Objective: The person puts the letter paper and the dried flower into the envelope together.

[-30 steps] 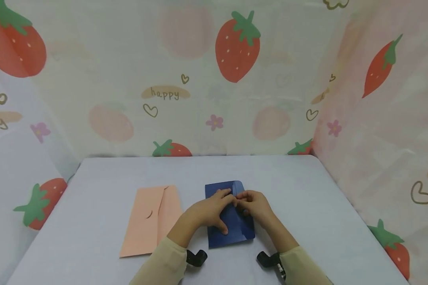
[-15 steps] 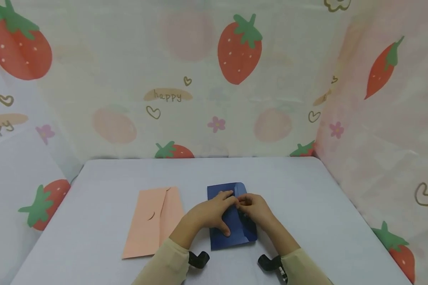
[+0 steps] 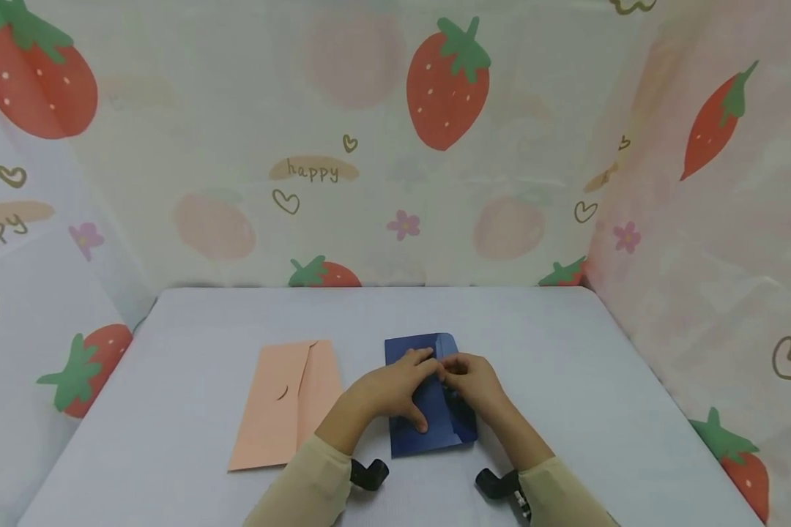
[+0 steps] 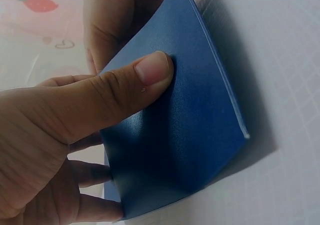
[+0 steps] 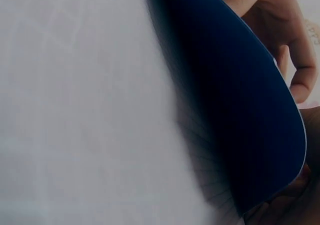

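Observation:
A dark blue envelope (image 3: 435,413) lies on the table in the head view, its flap (image 3: 447,342) to the right. My left hand (image 3: 382,388) reaches across it from the left. In the left wrist view my thumb presses on the blue face and the other fingertips meet its bent edge, partly hidden behind it. My right hand (image 3: 476,384) pinches at the flap side with thumb and index finger close together, near the left fingertips; what lies between them is too small to tell. The right wrist view shows the raised flap (image 5: 250,110) hiding most of the right fingers.
A larger peach envelope (image 3: 277,410) with a curved slit lies left of the blue one, partly behind the left forearm. The white table (image 3: 534,322) is backed by strawberry-print sheets (image 3: 343,88). Black wrist mounts (image 3: 369,476) stick out from both sleeves.
Both hands keep nearly the same place on the blue envelope, with only small finger motion on the right. The whole head view has shifted slightly.

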`<state>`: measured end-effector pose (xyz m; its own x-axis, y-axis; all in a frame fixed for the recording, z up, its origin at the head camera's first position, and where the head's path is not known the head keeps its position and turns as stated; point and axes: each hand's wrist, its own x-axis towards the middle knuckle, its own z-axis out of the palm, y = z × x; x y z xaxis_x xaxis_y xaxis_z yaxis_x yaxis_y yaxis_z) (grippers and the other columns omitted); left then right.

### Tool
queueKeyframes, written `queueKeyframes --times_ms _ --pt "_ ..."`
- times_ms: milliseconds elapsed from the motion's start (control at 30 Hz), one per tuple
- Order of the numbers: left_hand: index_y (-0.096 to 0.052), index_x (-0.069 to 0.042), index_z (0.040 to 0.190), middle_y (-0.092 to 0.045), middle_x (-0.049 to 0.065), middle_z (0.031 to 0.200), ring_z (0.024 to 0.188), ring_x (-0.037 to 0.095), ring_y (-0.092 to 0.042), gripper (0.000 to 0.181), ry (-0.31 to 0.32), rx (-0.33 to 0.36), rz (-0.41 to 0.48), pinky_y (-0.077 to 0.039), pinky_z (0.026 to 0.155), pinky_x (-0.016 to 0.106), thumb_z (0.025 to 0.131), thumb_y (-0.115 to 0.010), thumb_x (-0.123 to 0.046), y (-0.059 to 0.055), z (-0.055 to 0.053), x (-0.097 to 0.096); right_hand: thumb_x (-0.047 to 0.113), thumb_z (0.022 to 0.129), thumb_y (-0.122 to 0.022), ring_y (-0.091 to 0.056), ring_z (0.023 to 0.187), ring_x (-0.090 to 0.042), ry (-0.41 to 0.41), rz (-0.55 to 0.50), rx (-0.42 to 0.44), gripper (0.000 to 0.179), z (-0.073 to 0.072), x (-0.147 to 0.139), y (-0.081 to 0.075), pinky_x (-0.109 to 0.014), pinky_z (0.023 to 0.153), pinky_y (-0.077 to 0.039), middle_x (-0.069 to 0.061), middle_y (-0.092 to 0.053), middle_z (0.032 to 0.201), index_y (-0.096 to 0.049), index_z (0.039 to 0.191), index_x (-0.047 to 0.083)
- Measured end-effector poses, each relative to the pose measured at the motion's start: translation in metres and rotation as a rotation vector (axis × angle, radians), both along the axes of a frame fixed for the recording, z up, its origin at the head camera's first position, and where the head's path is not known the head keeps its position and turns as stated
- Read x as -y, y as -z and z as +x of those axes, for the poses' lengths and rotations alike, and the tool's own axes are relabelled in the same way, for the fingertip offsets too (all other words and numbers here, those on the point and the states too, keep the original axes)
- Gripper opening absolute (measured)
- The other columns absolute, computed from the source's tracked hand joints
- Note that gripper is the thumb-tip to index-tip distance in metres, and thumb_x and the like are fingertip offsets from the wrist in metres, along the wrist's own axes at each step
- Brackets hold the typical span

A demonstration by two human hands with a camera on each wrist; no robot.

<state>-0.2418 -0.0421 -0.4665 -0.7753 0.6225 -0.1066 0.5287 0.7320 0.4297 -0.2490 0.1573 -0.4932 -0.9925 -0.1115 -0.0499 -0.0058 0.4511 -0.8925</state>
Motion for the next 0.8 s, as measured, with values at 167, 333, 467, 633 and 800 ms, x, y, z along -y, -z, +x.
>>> queueKeyframes --times_ms 167,333,467,633,800 --pt "-0.051 -0.035 0.135 -0.025 0.005 0.169 0.156 0.035 -0.024 0.078 -0.001 0.001 0.001 -0.047 0.109 0.053 0.070 -0.093 -0.047 0.000 -0.001 0.000 0.012 0.092 -0.076 -0.068 0.090 -0.016 0.031 0.003 0.001 0.012 -0.001 0.002 0.000 -0.028 0.076 -0.054 -0.004 -0.076 0.097 -0.076 0.101 0.005" --pt "-0.052 -0.036 0.131 -0.025 0.006 0.168 0.152 0.033 -0.033 0.076 -0.001 0.000 0.007 -0.050 0.105 0.050 0.069 -0.094 -0.046 0.000 0.000 0.000 0.012 0.092 -0.076 -0.067 0.089 -0.014 0.029 -0.051 0.017 0.014 -0.001 0.000 0.000 -0.028 0.074 -0.053 -0.007 -0.077 0.100 -0.077 0.103 0.003" --pt "-0.052 -0.036 0.131 -0.025 0.006 0.169 0.154 0.035 -0.028 0.076 -0.001 0.004 0.017 -0.048 0.107 0.052 0.069 -0.095 -0.045 0.001 0.000 -0.001 0.010 0.092 -0.075 -0.066 0.087 -0.014 0.009 -0.091 0.025 0.016 0.003 0.000 -0.005 -0.029 0.073 -0.052 -0.008 -0.076 0.100 -0.076 0.106 0.001" --pt "-0.051 -0.037 0.131 -0.025 0.005 0.169 0.156 0.036 -0.023 0.076 -0.005 0.010 0.016 -0.046 0.109 0.055 0.069 -0.095 -0.045 0.001 0.000 -0.001 0.015 0.092 -0.076 -0.067 0.085 -0.015 -0.009 -0.148 0.067 0.024 -0.002 -0.006 0.000 -0.028 0.068 -0.049 -0.005 -0.077 0.100 -0.075 0.114 0.004" --pt "-0.050 -0.037 0.137 -0.024 0.006 0.169 0.156 0.038 -0.021 0.080 -0.005 0.019 0.012 -0.044 0.110 0.058 0.070 -0.094 -0.044 0.000 0.000 0.000 0.015 0.094 -0.074 -0.066 0.087 -0.017 -0.043 -0.141 0.082 0.029 -0.005 -0.012 -0.002 -0.028 0.068 -0.052 -0.008 -0.077 0.107 -0.073 0.120 0.003"
